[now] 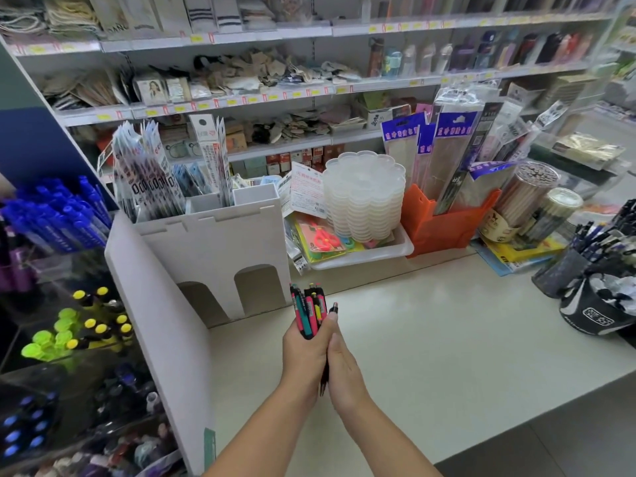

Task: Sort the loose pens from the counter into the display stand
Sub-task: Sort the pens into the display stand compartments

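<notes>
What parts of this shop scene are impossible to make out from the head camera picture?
- Bundle of pens: lower barrels hidden inside the left hand and right hand; exact count unclear.
- Package labels: print too small to read.
- Display stand at left: cut off by the frame edge, lower tiers blurred.
- Top shelf goods: blurred, cropped by the upper edge.

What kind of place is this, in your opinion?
Most likely a stationery shop: shelves with yellow price tags, blue pens in a display stand, and packaged goods behind the counter.
</notes>
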